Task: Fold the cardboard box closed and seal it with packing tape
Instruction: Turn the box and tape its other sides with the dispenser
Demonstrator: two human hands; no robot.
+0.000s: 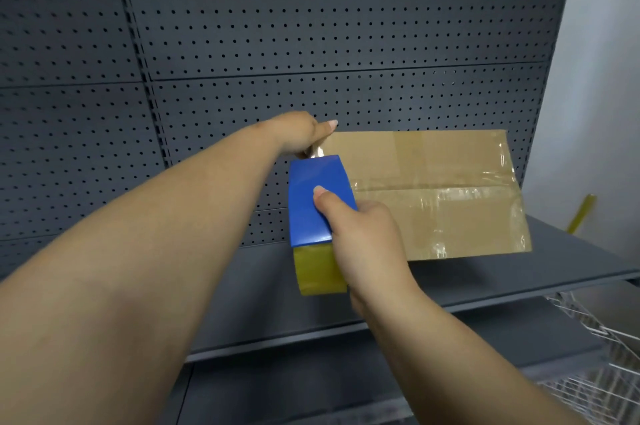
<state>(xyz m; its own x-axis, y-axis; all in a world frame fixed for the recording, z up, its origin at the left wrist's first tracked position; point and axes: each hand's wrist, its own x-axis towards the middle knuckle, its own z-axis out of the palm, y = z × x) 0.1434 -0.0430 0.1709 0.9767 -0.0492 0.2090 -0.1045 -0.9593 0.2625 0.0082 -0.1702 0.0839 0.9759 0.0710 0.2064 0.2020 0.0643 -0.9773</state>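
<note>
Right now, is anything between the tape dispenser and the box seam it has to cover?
Nothing visible. The right hand holds the blue tape dispenser at the cardboard box's left end; the left hand grips that corner.

Right hand [367, 244] grips blue tape dispenser [318, 202] at taped cardboard box [433, 196]; left hand [301, 133] holds its corner

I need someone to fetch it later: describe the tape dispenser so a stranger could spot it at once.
Look at the grey shelf under the pegboard wall, where a cardboard box sits. At the box's left end, the right hand grips the tape dispenser. It is the only bright blue thing, with a yellowish tape roll below.
</note>
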